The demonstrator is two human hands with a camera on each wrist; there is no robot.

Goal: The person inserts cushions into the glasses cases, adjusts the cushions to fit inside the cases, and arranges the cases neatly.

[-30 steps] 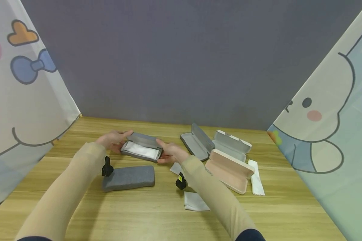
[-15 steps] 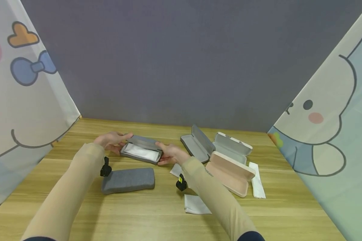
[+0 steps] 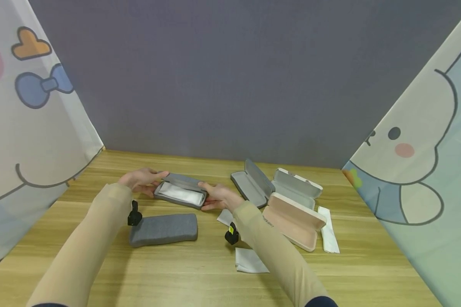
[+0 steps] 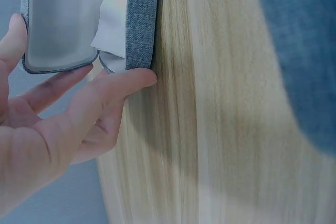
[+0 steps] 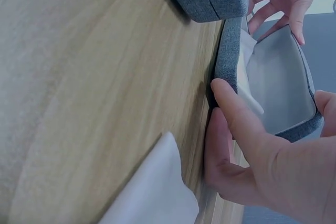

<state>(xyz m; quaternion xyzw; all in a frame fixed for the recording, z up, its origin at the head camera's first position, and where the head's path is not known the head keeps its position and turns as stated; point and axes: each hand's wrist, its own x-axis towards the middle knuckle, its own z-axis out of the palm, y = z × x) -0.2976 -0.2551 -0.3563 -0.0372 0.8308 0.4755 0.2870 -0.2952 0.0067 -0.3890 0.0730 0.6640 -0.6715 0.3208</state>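
A grey fabric glasses case [image 3: 176, 201] lies with its lid [image 3: 185, 181] raised at the back left of the table. Inside its base is a folded white cloth [image 3: 180, 194]. My left hand [image 3: 140, 178] holds the case's left end; the left wrist view shows one fingertip on the lid [image 4: 63, 24] and others at the base's end. At the right end, my right hand [image 3: 221, 196] grips the case, its fingers spread between base and lid in the right wrist view. Nearer me, a closed grey glasses case [image 3: 163, 230] sits beside my left wrist.
To the right stand open glasses cases: a grey one [image 3: 249, 187], a pale one [image 3: 296, 187] and a pink one [image 3: 292, 224]. White cloths lie at the far right [image 3: 328, 230], under my right forearm [image 3: 249, 261] and near my right wrist [image 3: 224, 216]. A grey wall [image 3: 223, 85] rises behind.
The lid of the held case has tipped forward slightly from where it stood one second ago. Both hands keep nearly the same places at its ends.
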